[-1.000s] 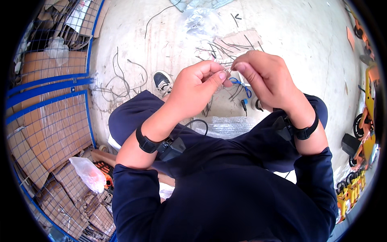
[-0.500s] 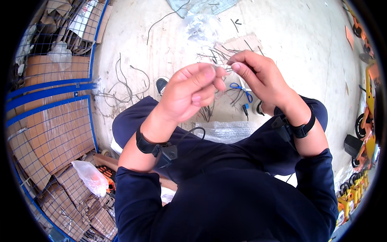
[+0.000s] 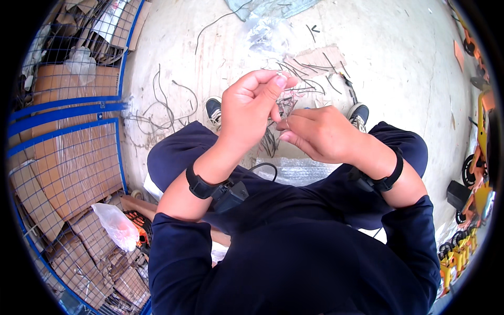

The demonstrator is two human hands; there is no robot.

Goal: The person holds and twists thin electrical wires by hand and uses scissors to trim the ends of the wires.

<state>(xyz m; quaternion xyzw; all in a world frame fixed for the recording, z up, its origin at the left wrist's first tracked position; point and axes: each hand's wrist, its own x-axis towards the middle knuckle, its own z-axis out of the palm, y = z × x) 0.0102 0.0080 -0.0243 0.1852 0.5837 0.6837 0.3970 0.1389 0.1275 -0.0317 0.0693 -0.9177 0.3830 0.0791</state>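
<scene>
My left hand (image 3: pixel 249 105) is raised over the floor, its thumb and forefinger pinched on the end of some thin wires (image 3: pixel 285 105). A small pale bit shows at those fingertips, too small to make out. Lower and to the right, my right hand (image 3: pixel 328 135) has its fingers closed around the same strands, which run between the two hands. What lies inside the right fist is mostly hidden. Beneath and beyond the hands, several short dark cable pieces (image 3: pixel 314 67) lie scattered, some on a flat piece of cardboard (image 3: pixel 328 55).
Clear plastic film (image 3: pixel 268 34) and a light blue cloth (image 3: pixel 273 6) lie farther off. Bubble wrap (image 3: pixel 296 172) rests between my legs. Long loose cables (image 3: pixel 163 100) lie at left, beside a blue mesh cage (image 3: pixel 68 113) holding cardboard. Yellow and orange wheeled equipment (image 3: pixel 472 178) lines the right.
My right hand has moved down and left, from beside the left fingertips to below them. The blue-handled scissors on the floor are now almost wholly covered by it.
</scene>
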